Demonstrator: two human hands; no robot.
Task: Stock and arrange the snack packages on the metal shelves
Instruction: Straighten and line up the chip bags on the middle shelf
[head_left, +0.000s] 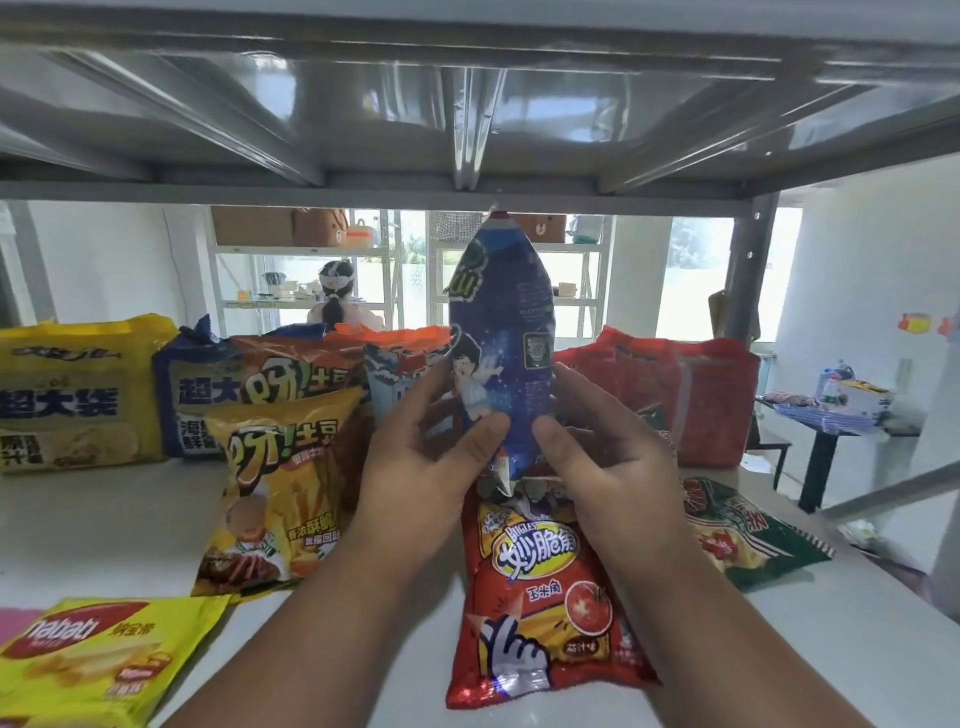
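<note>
A dark blue snack bag with a cartoon child stands upright above the white shelf board. My left hand and my right hand both grip its lower part, thumbs on the front. Its top nearly touches the metal shelf above. Just below it a red Bugles corn snack bag lies flat, its right side under my right forearm.
A yellow fries bag leans left of my hands; a yellow Nabati pack lies front left. Big yellow, blue, orange and red bags line the back. A green bag lies right. A person sits beyond.
</note>
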